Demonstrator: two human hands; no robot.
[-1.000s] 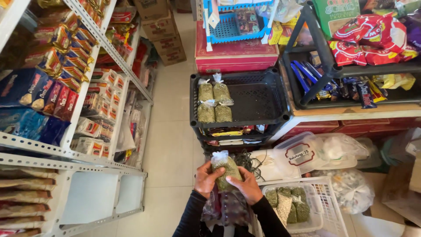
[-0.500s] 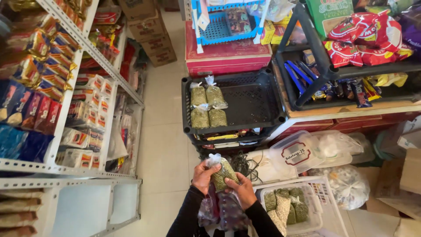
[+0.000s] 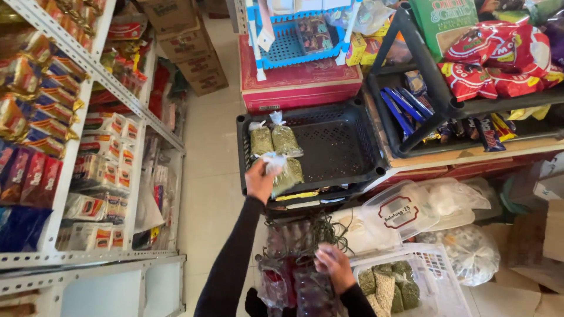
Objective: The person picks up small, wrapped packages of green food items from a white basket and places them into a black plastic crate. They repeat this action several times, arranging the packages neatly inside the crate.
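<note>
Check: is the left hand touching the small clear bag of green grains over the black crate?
Touching. The head view shows the left hand with fingers closed around the knotted top of the bag of green grains, held at the front of the black crate.

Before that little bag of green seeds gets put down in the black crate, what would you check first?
1. Grip: the left hand holds the knotted bag near its top. Ok.
2. Place: the bag is over the front left of the black crate. Ok.
3. Room: bare crate floor lies to the right of the two bags already standing there. Ok.
4. Other hand: the right hand rests on dark packets below, away from the crate. Ok.
5. Bag sealed: the knot is partly hidden by the fingers. Cannot tell.
</note>
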